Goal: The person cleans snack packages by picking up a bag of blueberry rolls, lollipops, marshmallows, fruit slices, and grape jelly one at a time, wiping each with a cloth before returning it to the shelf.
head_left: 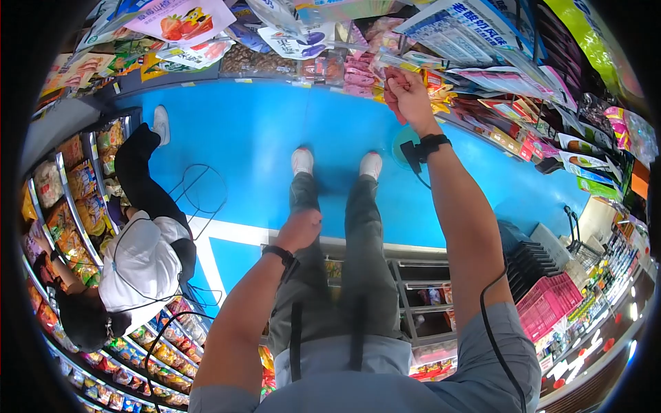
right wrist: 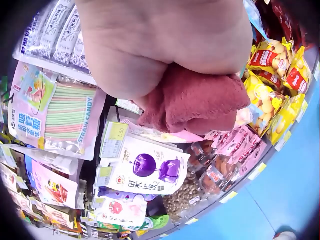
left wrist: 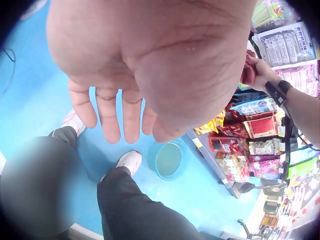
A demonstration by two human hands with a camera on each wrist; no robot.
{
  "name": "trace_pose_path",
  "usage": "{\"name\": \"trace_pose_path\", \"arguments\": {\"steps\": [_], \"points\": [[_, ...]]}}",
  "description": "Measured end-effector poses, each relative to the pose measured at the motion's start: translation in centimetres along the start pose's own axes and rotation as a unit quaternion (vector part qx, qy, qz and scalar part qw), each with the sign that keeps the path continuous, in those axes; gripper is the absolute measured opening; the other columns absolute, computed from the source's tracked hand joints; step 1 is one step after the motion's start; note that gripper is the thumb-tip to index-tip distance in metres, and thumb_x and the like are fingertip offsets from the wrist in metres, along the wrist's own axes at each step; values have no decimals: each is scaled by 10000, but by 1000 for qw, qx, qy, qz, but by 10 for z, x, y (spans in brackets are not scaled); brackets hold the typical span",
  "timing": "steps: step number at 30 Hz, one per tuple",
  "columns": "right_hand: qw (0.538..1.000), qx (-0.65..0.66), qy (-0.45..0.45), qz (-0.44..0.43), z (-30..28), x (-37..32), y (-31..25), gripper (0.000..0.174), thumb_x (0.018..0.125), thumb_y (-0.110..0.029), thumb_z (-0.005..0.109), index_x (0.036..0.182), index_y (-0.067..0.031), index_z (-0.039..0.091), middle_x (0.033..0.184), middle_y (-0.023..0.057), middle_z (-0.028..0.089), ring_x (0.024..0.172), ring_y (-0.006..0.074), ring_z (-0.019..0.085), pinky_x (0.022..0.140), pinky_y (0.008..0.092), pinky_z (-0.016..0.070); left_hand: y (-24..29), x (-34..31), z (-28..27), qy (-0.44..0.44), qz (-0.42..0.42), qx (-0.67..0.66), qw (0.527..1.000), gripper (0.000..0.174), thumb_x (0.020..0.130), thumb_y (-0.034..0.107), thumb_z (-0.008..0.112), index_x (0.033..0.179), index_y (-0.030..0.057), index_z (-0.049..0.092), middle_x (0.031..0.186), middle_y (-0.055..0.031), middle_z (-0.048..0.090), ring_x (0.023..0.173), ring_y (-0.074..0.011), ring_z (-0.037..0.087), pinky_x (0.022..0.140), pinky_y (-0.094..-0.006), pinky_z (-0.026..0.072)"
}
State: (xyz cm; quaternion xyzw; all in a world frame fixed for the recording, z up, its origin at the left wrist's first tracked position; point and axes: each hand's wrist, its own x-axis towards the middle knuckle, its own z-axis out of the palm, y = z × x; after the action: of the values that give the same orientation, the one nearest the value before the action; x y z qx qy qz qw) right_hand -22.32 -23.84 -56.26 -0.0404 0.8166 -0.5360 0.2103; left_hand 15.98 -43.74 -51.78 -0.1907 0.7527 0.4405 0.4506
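One red cloth [right wrist: 195,102] bunched tight in the right hand [head_left: 412,95], probably for firm pressing at snack packets [right wrist: 145,170]; left hand [head_left: 300,229] hangs empty, fingers straight.

My right hand [head_left: 411,93] is raised, arm outstretched, fingers clenched round a cloth [right wrist: 195,102]; my left hand [head_left: 299,229] hangs low, fingers loose.

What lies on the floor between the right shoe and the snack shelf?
A round teal basin, seen clearest in the left wrist view.
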Motion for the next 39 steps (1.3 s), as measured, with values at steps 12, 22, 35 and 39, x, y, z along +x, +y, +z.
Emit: {"name": "trace_pose_path", "arguments": {"steps": [12,22,35,39], "points": [[996,-6,-51,69,-21,-103,28,411,1004,-107,699,1394,14,658,1315,137,618,1003,247,728,806,362,633,32,-26,-7,51,30,1,998,276,1026,209,683,1259,63,698,1189,-157,793,1119,-365,749,958,-445,592],[980,-72,-178,-48,-119,-269,-83,335,1075,-77,632,1408,-48,657,1482,91,513,1123,214,693,841,349,646,204,-150,-45,193,212,-49,957,460,958,176,776,1382,43,660,1366,-155,705,1116,-341,742,946,-430,604],[942,-192,-161,-223,-217,-427,-332,288,951,-127,726,1231,-65,696,1281,140,679,1175,384,665,955,468,568,370,-374,-22,310,339,246,854,203,897,298,786,956,108,824,1189,-53,792,1098,-312,705,944,-464,554],[937,-181,-139,-264,-219,-438,-358,294,942,-110,718,1234,-74,698,1272,132,685,1174,375,669,956,459,568,385,-406,-12,344,324,235,849,195,882,271,789,950,90,814,1095,-76,803,998,-318,732,863,-468,580]]}}
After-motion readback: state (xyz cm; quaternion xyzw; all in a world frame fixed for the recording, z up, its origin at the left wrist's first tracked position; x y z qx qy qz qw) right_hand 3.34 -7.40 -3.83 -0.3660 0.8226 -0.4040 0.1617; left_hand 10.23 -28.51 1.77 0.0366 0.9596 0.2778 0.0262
